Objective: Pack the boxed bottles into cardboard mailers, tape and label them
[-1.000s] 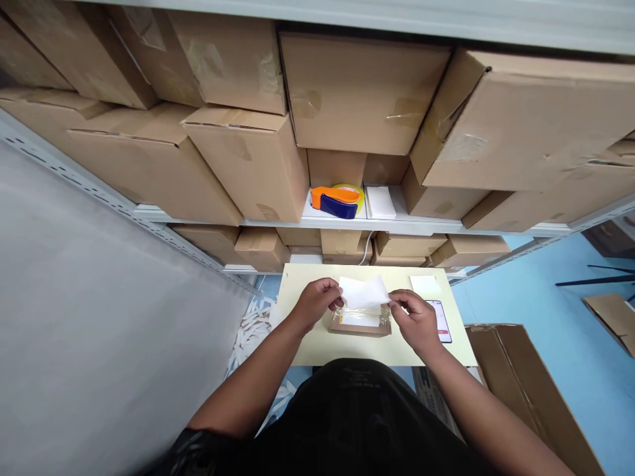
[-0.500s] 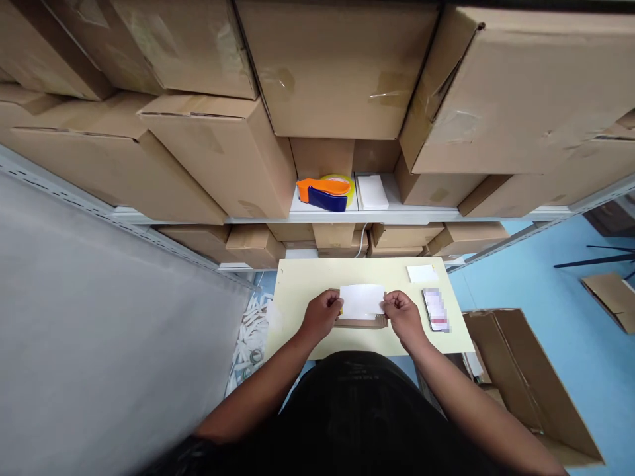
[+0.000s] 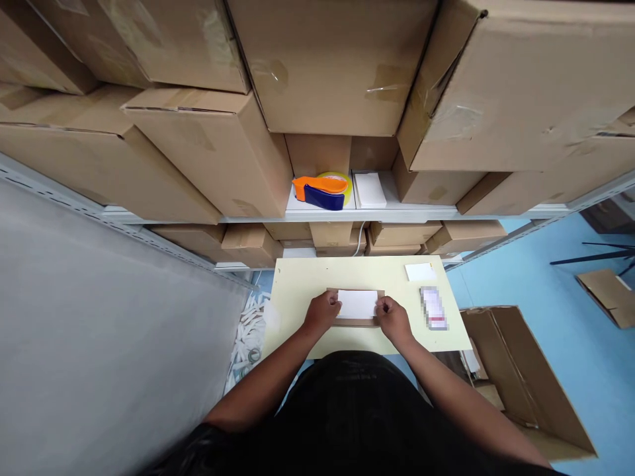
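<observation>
A blank white paper label (image 3: 357, 304) lies lengthwise over a small flat brown cardboard box (image 3: 354, 323), whose brown edges show around it. My left hand (image 3: 320, 311) pinches the label's left end between thumb and fingers, against the box. At the right end, my right hand (image 3: 393, 317) has its fingers closed on the label's edge and covers the box's right side. Both hands rest low over the pale yellow table (image 3: 297, 274), close to my body.
On the table's right lie a phone (image 3: 433, 309) and a white pad (image 3: 420, 272). A shelf ahead holds cardboard boxes (image 3: 342, 66), an orange and blue tape dispenser (image 3: 321, 192) and a white stack (image 3: 370, 190). An open carton (image 3: 526, 377) stands at right, white scraps (image 3: 245, 340) at left.
The label has come down from a raised, slightly tilted position to lie level over the box. Both hands have lowered with it, and the right hand's fingers have curled in more.
</observation>
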A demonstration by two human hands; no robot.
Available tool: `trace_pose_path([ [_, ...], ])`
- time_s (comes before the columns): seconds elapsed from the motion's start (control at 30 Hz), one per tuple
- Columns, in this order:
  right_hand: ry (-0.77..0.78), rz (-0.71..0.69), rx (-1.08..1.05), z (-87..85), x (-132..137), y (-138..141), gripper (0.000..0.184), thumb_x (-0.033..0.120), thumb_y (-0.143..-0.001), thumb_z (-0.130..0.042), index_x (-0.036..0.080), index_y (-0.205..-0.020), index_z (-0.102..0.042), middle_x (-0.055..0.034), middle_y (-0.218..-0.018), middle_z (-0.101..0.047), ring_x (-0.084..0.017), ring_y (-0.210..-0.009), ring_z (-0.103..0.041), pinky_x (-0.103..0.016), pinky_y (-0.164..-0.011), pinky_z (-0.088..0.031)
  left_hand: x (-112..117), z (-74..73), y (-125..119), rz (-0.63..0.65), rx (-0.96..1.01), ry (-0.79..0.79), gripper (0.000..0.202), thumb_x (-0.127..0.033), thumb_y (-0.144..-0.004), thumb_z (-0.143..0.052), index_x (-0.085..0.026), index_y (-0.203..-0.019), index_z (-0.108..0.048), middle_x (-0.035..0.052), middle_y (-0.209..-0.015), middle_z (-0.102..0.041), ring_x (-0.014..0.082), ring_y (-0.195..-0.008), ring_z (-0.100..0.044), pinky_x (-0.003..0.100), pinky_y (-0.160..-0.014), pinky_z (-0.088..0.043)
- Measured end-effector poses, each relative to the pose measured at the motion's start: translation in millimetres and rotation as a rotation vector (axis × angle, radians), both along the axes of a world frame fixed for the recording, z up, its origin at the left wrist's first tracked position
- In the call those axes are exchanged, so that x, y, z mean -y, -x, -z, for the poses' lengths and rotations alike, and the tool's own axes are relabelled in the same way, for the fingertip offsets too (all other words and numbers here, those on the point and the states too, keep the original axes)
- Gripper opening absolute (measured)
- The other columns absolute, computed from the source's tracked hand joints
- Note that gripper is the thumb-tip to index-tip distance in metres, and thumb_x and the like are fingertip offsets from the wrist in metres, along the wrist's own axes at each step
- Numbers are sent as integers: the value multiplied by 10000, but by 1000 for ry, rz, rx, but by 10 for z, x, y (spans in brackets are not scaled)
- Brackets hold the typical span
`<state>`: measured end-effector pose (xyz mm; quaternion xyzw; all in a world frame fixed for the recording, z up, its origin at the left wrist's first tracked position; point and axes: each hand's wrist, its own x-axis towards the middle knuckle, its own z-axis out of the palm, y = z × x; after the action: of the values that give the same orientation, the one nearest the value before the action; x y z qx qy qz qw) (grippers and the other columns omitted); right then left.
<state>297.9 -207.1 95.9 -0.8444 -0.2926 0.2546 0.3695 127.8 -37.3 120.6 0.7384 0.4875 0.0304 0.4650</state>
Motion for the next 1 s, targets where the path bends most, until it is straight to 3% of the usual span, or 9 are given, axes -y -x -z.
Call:
trace_pose_path([
  [0.3, 96, -82, 108, 120, -51, 34, 183, 235, -880, -503, 217, -924, -680, -39, -882, -728, -202, -808, -666, -287, -745, -493, 22, 124, -35, 102, -107, -161, 150, -225, -897, -639, -243, -1043, -611, 18, -885, -733, 209, -841, -693, 283, -714, -433],
  [0.6, 237, -225, 265, 152, -81, 57, 377, 183, -927, -501, 174, -1245, -704, -116, -1257, -709, -243, -1122, -678, -332, -984, -511, 81, 125, -46, 286, -260, -280, 211, -245, -964, -536, -217, -1164, -597, 63, -990, -736, 239, -902, -695, 311, -721, -450],
  [0.73, 275, -320, 317, 176, -51, 9, 434, 201, -963, -474, 165, -1352, -662, -121, -1309, -687, -241, -1166, -658, -332, -1040, -485, 17, 172, 26, 410, -251, -360, 319, -260, -984, -525, -231, -1291, -607, 81, -1172, -693, 250, -1064, -658, 332, -829, -500],
  [0.83, 316, -398, 354, 162, -29, -20, 522, 234, -982, -468, 177, -1494, -549, -124, -1344, -666, -246, -1167, -648, -334, -1009, -495, -24, 230, 105, 531, -199, -464, 447, -288, -997, -532, -259, -1442, -558, 101, -1337, -597, 270, -1212, -575, 355, -950, -500],
  [1.0, 399, -495, 439, 73, -86, 2, 564, 276, -1001, -450, 190, -1558, -474, -158, -1359, -637, -284, -1131, -651, -349, -914, -515, -28, 271, 156, 579, -189, -505, 550, -413, -973, -600, -292, -1506, -527, 123, -1356, -568, 323, -1214, -521, 431, -1021, -476],
])
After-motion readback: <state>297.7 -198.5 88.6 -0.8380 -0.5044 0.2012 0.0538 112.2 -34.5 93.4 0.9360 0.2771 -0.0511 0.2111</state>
